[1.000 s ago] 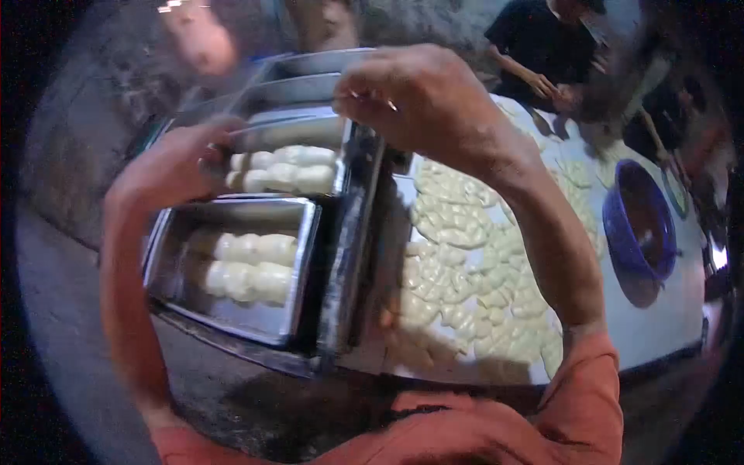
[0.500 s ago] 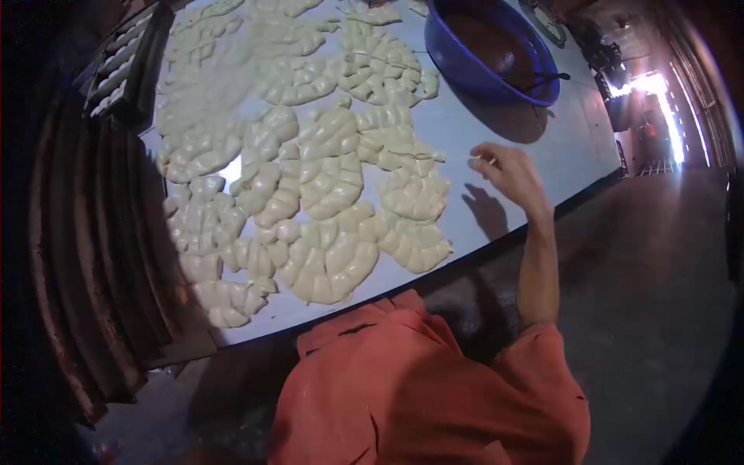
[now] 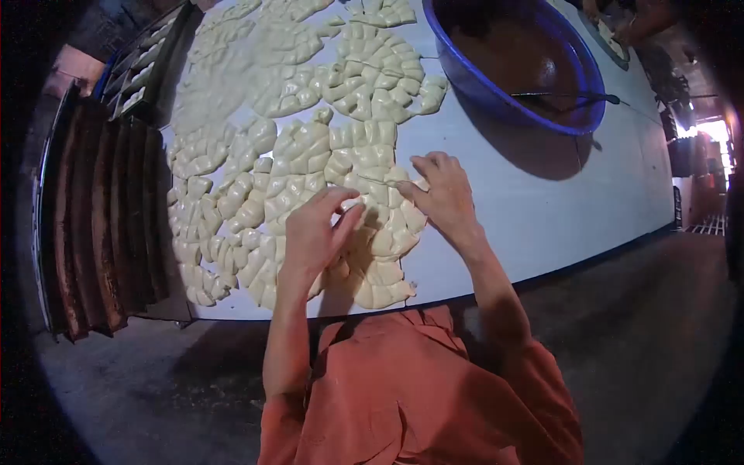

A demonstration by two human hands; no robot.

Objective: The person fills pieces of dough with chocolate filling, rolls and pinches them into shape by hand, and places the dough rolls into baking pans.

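1. Brown, curved slats stand side by side at the far left; behind them, a dark tray holds pale rolls.
2. Pale dough pieces lie in joined patches over the left and middle of the worktop.
3. The left hand is over the nearer dough, thumb and forefinger a narrow gap apart, with no piece visibly held.
4. The right hand is at the dough's right edge, its fingers moderately spread; whether either hand touches the dough, I cannot tell.
5. The step in hand looks like picking out or parting pieces. The next move seems to call for a light pinch that neither stretches nor squashes the soft dough.
6. A purple basin of brown contents sits farther right, a utensil handle across it.
7. Another person's arm shows at top right.
8. No brand, label or writing is readable.
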